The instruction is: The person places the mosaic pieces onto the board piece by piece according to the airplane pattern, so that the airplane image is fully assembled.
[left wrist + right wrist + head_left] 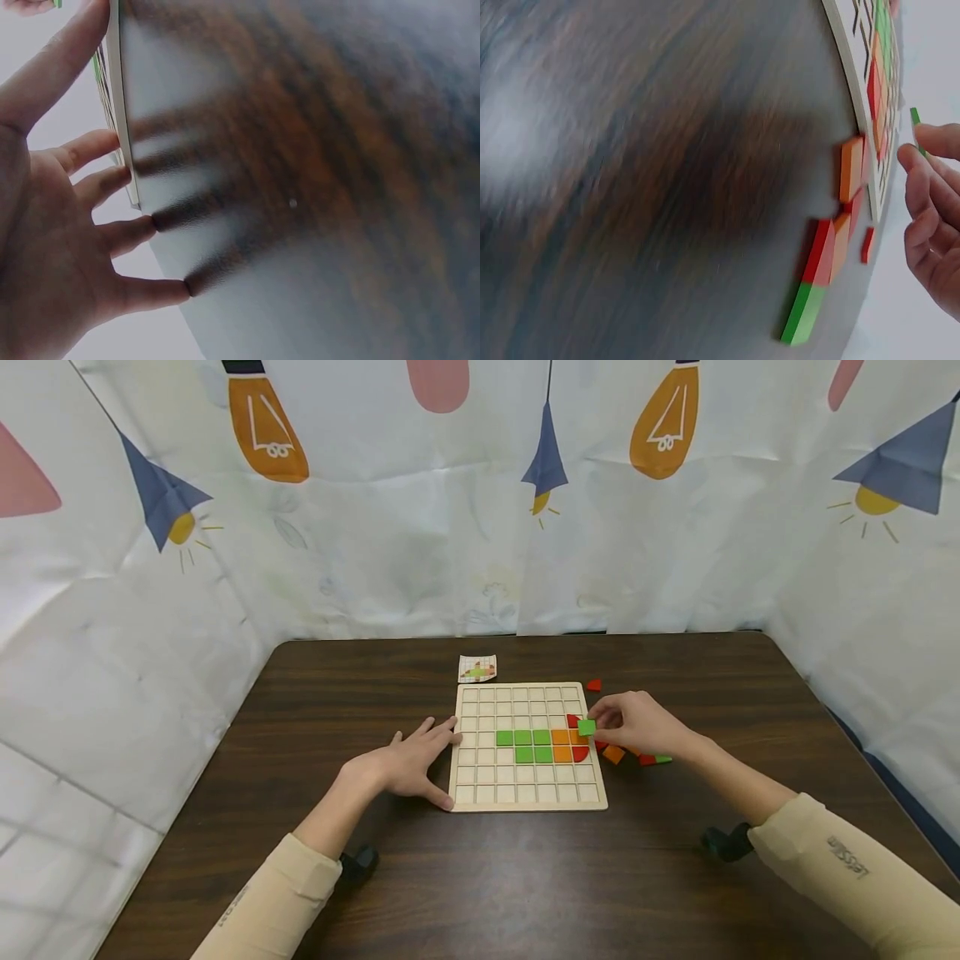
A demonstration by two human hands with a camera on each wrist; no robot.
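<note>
Green tile (pixel 587 727): one, raised above the right edge of the board (pixel 487 794), seen edge-on in the right wrist view. Square-faced, so no long axis in the plane of the face.

Right grip (pixel 637 722): pinching the green tile between thumb and fingers; the tile sits at the fingertips, on the side toward the board. Governing relation, as judged: the height between tile and board, with the board below and to the left of this grip. The right grip is much the nearer to the tile.

Left grip (pixel 405 764): grasping nothing, fingers spread, thumb and some fingertips against the board's left edge.

Board: one, pale, gridded. On it: five green squares (pixel 522 737), three orange squares (pixel 561 754), two visible red pieces (pixel 581 754); the held tile masks part of the upper red and may hide more.

Loose, right of the board: two orange pieces (pixel 613 755), one green piece (pixel 802 313), touching a red one; red pieces (pixel 594 685), at least three, exact count prevented by overlap.

Card (pixel 477 672): one, printed with a coloured grid design, just beyond the board's far left corner.

Worktop (pixel 525 877): one, dark wood-grained, under all the above.
</note>
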